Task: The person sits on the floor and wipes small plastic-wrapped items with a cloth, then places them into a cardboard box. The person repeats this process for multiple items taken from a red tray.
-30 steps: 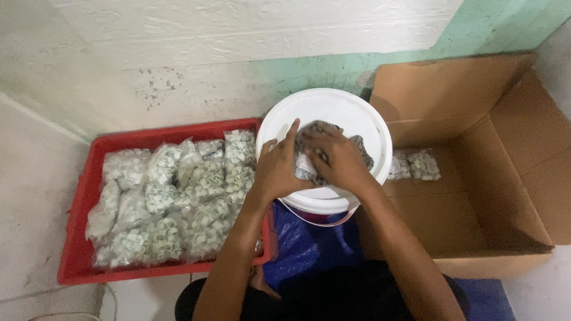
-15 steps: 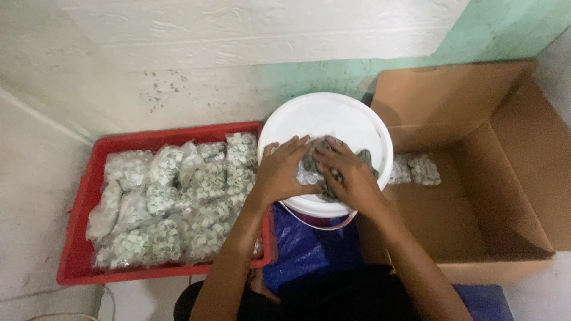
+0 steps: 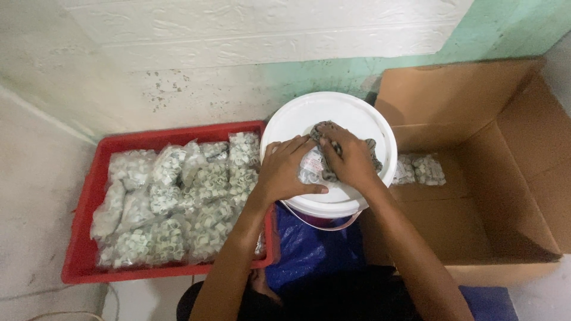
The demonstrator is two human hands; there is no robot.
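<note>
A white bucket lid [image 3: 309, 116] lies in front of me. On it rests a clear plastic bag of small white parts [image 3: 310, 166], with a dark patterned cloth [image 3: 324, 128] over it. My left hand [image 3: 285, 172] presses flat on the bag's left side. Over the cloth and the bag lies my right hand [image 3: 351, 157], its fingers closed on the cloth.
A red crate [image 3: 86, 196] full of several similar clear bags [image 3: 178, 196] stands at the left. An open cardboard box [image 3: 505, 178] at the right holds two bags [image 3: 419, 169]. A blue tarp [image 3: 309, 249] lies beneath the bucket. A pale wall is behind.
Both hands have shifted slightly on the lid, the right hand rubbing the cloth over the bag. The crate and box have not moved.
</note>
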